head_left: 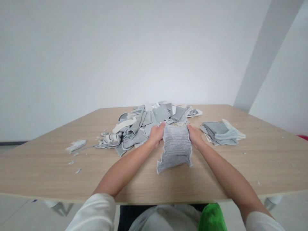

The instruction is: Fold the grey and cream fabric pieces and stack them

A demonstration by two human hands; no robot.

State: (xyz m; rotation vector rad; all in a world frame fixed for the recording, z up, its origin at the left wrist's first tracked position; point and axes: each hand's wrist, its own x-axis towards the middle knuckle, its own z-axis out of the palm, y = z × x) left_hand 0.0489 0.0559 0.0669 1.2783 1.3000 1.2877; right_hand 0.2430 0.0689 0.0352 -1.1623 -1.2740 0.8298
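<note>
A grey ribbed piece of knit fabric [177, 147] with pale, wavy stitched edges hangs between my two hands above the table. My left hand [157, 133] pinches its upper left corner. At the upper right corner, my right hand [194, 136] grips the same piece, thumb on top. The lower edge drops toward me, its left corner reaching lower. Just beyond my hands lies a loose heap of grey and white fabric pieces [137, 131], partly hidden by my left hand and the held piece. Right of my right hand sits a small stack of grey and cream fabric pieces [220, 132].
The wooden table [149, 189] has its near edge against my body. White thread scraps [76, 145] and small bits of lint lie on its left side. A pale wall [154, 54] stands behind it. Something bright green [212, 218] is at my lap.
</note>
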